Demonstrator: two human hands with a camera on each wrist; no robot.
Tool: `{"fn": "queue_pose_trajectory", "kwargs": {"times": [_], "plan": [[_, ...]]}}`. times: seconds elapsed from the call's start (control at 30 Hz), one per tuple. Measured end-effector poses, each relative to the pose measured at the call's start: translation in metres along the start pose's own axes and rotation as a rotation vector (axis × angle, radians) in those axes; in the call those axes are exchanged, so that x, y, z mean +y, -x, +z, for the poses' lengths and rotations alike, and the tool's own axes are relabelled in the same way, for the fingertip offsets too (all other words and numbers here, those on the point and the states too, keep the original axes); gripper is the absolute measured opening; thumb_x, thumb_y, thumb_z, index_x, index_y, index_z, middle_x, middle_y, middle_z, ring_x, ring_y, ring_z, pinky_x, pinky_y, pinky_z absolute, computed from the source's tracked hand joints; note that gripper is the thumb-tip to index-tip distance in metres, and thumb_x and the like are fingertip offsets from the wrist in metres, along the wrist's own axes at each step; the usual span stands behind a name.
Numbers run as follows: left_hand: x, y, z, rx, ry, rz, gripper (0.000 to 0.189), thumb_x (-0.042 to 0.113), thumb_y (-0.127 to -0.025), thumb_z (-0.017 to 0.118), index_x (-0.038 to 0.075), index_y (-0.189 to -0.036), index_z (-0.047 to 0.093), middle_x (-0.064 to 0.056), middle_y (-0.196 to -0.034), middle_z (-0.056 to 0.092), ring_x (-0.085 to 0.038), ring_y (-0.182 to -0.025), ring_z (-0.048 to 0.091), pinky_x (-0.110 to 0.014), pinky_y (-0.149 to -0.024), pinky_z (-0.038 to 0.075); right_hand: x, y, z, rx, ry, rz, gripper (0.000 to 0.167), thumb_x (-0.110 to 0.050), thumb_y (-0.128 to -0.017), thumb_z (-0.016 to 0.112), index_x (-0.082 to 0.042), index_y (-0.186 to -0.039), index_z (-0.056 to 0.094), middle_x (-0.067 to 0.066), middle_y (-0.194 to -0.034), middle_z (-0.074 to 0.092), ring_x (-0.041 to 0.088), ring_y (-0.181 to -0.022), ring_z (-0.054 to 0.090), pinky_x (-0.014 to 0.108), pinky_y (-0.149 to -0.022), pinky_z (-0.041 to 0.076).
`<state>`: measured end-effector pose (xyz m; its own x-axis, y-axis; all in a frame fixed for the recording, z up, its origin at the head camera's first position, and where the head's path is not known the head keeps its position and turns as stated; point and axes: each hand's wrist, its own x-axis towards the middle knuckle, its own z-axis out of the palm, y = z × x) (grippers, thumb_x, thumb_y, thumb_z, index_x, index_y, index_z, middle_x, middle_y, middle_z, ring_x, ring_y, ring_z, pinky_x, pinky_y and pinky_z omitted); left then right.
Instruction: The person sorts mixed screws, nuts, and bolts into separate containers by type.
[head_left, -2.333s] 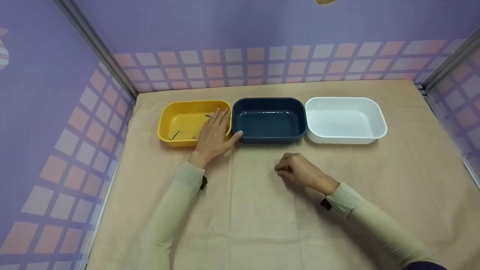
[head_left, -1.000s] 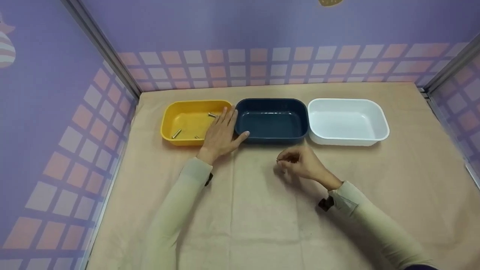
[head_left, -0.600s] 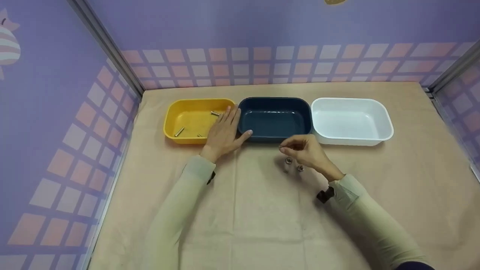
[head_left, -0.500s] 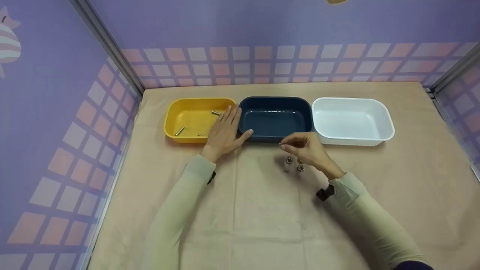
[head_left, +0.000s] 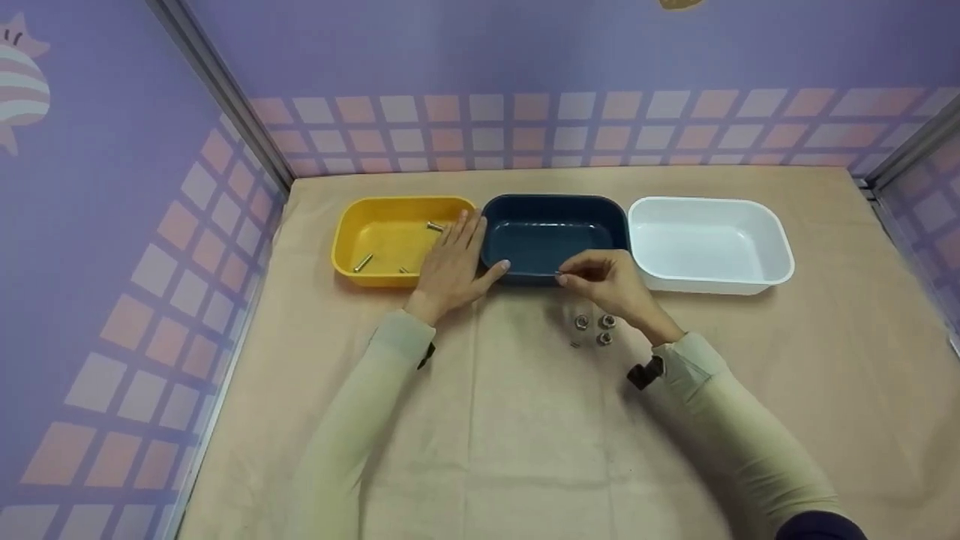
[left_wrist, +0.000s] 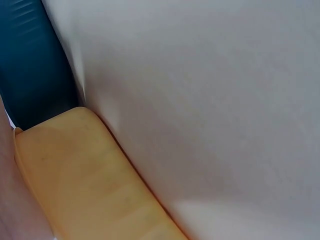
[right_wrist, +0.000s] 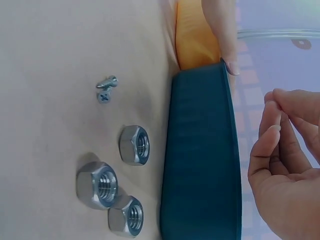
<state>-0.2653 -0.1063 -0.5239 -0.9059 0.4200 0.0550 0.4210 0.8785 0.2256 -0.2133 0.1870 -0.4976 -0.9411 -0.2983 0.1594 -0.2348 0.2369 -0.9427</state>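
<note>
My left hand point(head_left: 452, 270) lies with straight fingers over the right end of the yellow box point(head_left: 341, 244), its thumb at the dark blue box's rim. Inside the yellow box are a bolt point(head_left: 363, 262) and other bolts partly hidden. At the front rim of the dark blue box point(head_left: 553, 279), my right hand point(head_left: 607, 281) pinches a tiny metal piece, mostly hidden by the fingertips. On the cloth below it sit three hex nuts, one nut point(right_wrist: 135, 145) closest to the dark blue box. Beside them lie two small screws point(right_wrist: 106, 89), touching or nearly so.
A white box point(head_left: 709, 283) stands against the right side of the dark blue one, the three in a row. Behind them rises a purple wall point(head_left: 525, 45) with a checked border. Beige cloth point(head_left: 525, 420) covers the table.
My right hand has lifted off the cloth and moved away from me to the dark blue box's front rim, uncovering the nuts and small screws. My left hand stays at the yellow box.
</note>
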Motion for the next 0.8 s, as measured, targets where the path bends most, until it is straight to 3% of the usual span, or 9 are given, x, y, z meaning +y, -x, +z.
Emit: {"fn": "queue_pose_trajectory", "kwargs": {"times": [0.53,0.8], "plan": [[-0.001,0.000,0.001,0.010,-0.005,0.019,0.097,0.073,-0.106,0.033,0.005,-0.172,0.012,-0.012,-0.181,0.009,-0.027,-0.168,0.004,-0.045,-0.138,0.006,0.005,-0.009,-0.002,0.040,-0.130,0.055,0.012,-0.001,-0.094,0.079,0.005,-0.104,0.075,0.005,-0.095,0.079,0.014,-0.079,0.072,0.025,-0.067,0.057],[-0.001,0.000,0.001,-0.003,-0.024,0.016,0.097,0.074,-0.106,0.032,0.005,-0.172,0.011,-0.012,-0.181,0.007,-0.027,-0.168,0.003,-0.046,-0.138,0.008,0.005,-0.022,-0.006,0.048,-0.117,0.072,0.016,-0.005,-0.096,0.079,0.003,-0.109,0.076,0.004,-0.098,0.079,0.032,-0.089,0.075,0.023,-0.065,0.056]]}}
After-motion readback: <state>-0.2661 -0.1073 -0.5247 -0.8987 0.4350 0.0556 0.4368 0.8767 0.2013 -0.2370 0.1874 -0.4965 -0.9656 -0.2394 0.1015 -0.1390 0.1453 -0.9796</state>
